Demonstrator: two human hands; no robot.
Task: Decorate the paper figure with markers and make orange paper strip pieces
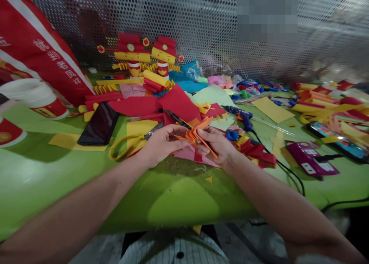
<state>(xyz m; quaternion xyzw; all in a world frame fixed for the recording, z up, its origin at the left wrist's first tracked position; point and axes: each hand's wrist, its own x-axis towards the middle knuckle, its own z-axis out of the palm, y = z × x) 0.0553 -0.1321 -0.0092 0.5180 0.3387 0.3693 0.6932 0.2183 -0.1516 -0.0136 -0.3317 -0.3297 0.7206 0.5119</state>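
Note:
An accordion-folded strip of orange paper (196,134) is pinched between my two hands, above the front middle of the table. My left hand (165,143) grips its left side with thumb and fingers. On the other side, my right hand (217,144) holds the folds, thumb on top. Just behind the left hand lies a long dark tool (176,119), its kind unclear. Yellow-handled scissors (117,150) rest to the left, partly hidden by that hand. Red paper sheets (180,102) spread behind the hands, and pink paper (207,160) lies beneath them.
On the green table (52,191), a black phone (99,125) and paper cups (47,100) stand left. Two paper figures (132,56) are behind. To the right are a blue glue gun (245,117) with a cord, a purple power strip (313,160) and another phone (340,141).

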